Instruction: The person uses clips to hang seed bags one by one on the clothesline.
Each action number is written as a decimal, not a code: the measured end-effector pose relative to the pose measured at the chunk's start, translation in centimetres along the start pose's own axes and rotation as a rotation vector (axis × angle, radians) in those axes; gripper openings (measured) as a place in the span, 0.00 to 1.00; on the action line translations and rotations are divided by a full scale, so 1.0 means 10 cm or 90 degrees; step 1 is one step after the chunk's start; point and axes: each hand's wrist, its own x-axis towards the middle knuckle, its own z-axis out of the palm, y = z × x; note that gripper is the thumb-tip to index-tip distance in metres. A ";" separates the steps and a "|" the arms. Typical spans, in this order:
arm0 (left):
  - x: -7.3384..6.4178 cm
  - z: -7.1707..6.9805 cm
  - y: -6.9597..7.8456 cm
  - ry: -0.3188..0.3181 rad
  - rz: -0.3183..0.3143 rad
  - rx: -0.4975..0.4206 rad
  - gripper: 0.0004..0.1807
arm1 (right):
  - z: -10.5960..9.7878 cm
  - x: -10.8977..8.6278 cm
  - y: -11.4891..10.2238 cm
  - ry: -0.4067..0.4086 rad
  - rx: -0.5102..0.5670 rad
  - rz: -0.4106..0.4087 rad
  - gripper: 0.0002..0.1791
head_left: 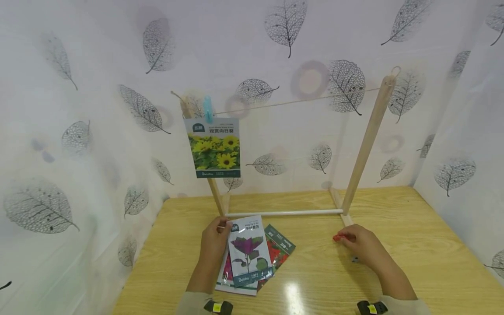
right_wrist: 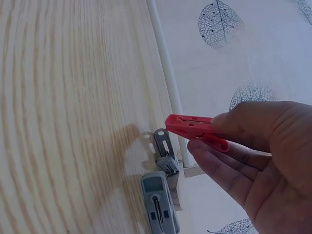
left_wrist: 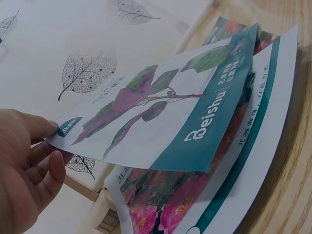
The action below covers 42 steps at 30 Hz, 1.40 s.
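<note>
My left hand (head_left: 214,238) pinches the top left corner of a seed packet (head_left: 248,251) with a purple flower on it. In the left wrist view that packet is tilted up off a packet with pink flowers (left_wrist: 183,212). A packet with red flowers (head_left: 280,247) sticks out to the right. Between thumb and fingers, my right hand (head_left: 364,245) holds a red clothespin (right_wrist: 190,126). Close beneath it, grey clothespins (right_wrist: 160,202) lie on the table. A sunflower seed packet (head_left: 216,148) hangs from the string by a blue clothespin (head_left: 208,109).
A thin string (head_left: 291,102) runs between two wooden posts; the right post (head_left: 368,144) leans outward. A white rod (head_left: 283,213) joins them low down, above the wooden table (head_left: 315,271). Leaf-patterned sheeting (head_left: 275,57) covers the back and sides.
</note>
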 end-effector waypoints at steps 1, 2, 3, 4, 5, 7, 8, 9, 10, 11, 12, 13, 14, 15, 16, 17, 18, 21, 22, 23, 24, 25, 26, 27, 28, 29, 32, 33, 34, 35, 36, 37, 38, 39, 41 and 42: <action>0.00 0.00 0.00 -0.002 0.000 -0.001 0.08 | 0.00 0.00 0.00 -0.003 0.001 0.001 0.12; 0.00 -0.01 0.01 -0.003 -0.001 -0.004 0.08 | 0.00 0.00 -0.01 -0.005 0.004 0.003 0.12; 0.00 -0.01 0.01 -0.003 -0.001 -0.009 0.08 | 0.00 0.00 -0.01 -0.006 0.005 0.003 0.12; 0.00 -0.01 0.02 -0.005 0.000 -0.013 0.09 | 0.00 0.01 -0.01 -0.007 0.002 0.000 0.13; -0.01 -0.02 0.02 -0.006 0.001 -0.016 0.09 | 0.00 0.01 -0.01 -0.007 0.000 -0.002 0.13; -0.01 -0.03 0.03 -0.008 0.004 -0.023 0.09 | 0.00 0.01 -0.02 -0.009 0.001 -0.005 0.15; -0.02 -0.03 0.04 -0.009 0.004 -0.026 0.09 | 0.01 0.01 -0.02 -0.009 0.007 -0.006 0.16; -0.02 -0.03 0.04 -0.012 0.005 -0.030 0.09 | 0.01 0.01 -0.02 -0.008 0.009 -0.007 0.17; -0.02 -0.04 0.05 -0.013 0.006 -0.033 0.09 | 0.01 0.01 -0.02 -0.009 0.011 -0.010 0.18; -0.03 -0.04 0.05 -0.015 0.009 -0.038 0.10 | 0.01 0.01 -0.02 -0.010 0.019 -0.007 0.19; -0.03 -0.04 0.06 -0.016 0.010 -0.045 0.10 | 0.01 0.00 -0.02 -0.010 0.026 -0.005 0.20; -0.03 -0.05 0.05 -0.018 0.009 -0.053 0.11 | 0.01 0.00 -0.03 -0.011 0.032 -0.004 0.20; -0.03 -0.05 0.05 -0.020 0.009 -0.060 0.11 | 0.01 0.00 -0.03 -0.011 0.036 -0.002 0.19; -0.04 -0.05 0.06 -0.021 0.008 -0.070 0.11 | 0.01 0.00 -0.04 -0.010 0.038 -0.001 0.19; -0.04 -0.05 0.06 -0.022 0.006 -0.078 0.11 | 0.01 0.00 -0.04 -0.011 0.042 0.000 0.17; -0.04 -0.04 0.06 -0.022 0.004 -0.086 0.11 | 0.00 0.00 -0.05 -0.009 0.043 0.001 0.16; -0.04 -0.04 0.07 -0.023 -0.001 -0.093 0.11 | 0.00 0.00 -0.05 -0.004 0.041 0.000 0.15; -0.06 -0.04 0.10 -0.025 -0.007 -0.108 0.10 | 0.00 0.00 -0.06 0.019 0.031 -0.015 0.10; -0.06 -0.04 0.11 -0.024 -0.007 -0.112 0.10 | 0.01 0.00 -0.06 0.031 0.028 -0.024 0.08; -0.06 -0.04 0.12 -0.025 -0.006 -0.115 0.11 | 0.01 0.00 -0.07 0.046 0.022 -0.035 0.06; -0.07 -0.05 0.13 -0.025 -0.005 -0.120 0.11 | 0.01 0.01 -0.07 0.060 0.018 -0.046 0.05; -0.07 -0.05 0.13 -0.024 -0.003 -0.124 0.11 | 0.01 0.01 -0.06 0.073 0.016 -0.060 0.04; -0.07 -0.05 0.14 -0.024 -0.002 -0.127 0.11 | 0.02 0.01 -0.06 0.086 0.012 -0.070 0.04; -0.08 -0.05 0.14 -0.024 0.000 -0.129 0.11 | 0.02 0.01 -0.05 0.098 0.009 -0.079 0.04; -0.08 -0.05 0.15 -0.024 0.001 -0.129 0.11 | 0.02 0.01 -0.05 0.109 0.007 -0.086 0.04; -0.08 -0.05 0.15 -0.024 0.001 -0.132 0.11 | 0.02 0.01 -0.04 0.117 0.003 -0.091 0.04; -0.09 -0.06 0.16 -0.023 0.003 -0.137 0.11 | 0.02 0.01 -0.03 0.132 0.001 -0.101 0.04; -0.09 -0.06 0.17 -0.022 0.003 -0.139 0.11 | 0.02 0.01 -0.02 0.135 0.002 -0.103 0.04; -0.09 -0.06 0.17 -0.021 0.003 -0.142 0.10 | 0.02 0.01 -0.02 0.137 0.004 -0.105 0.04; -0.09 -0.06 0.17 -0.021 0.003 -0.147 0.10 | 0.02 0.01 -0.02 0.141 0.004 -0.105 0.04; -0.09 -0.06 0.18 -0.021 0.004 -0.150 0.10 | 0.02 0.01 -0.02 0.144 0.006 -0.105 0.04; -0.09 -0.06 0.18 -0.020 0.003 -0.155 0.10 | 0.02 0.01 -0.02 0.147 0.008 -0.107 0.04; -0.09 -0.06 0.19 -0.020 0.004 -0.160 0.11 | 0.02 0.01 -0.02 0.153 0.010 -0.109 0.04; -0.09 -0.06 0.19 -0.019 0.005 -0.166 0.11 | 0.02 0.01 -0.03 0.158 0.012 -0.111 0.05; -0.10 -0.07 0.20 -0.019 0.007 -0.176 0.12 | 0.02 0.01 -0.03 0.164 0.019 -0.119 0.06; -0.10 -0.07 0.21 -0.018 0.007 -0.180 0.13 | 0.02 0.01 -0.04 0.166 0.026 -0.123 0.08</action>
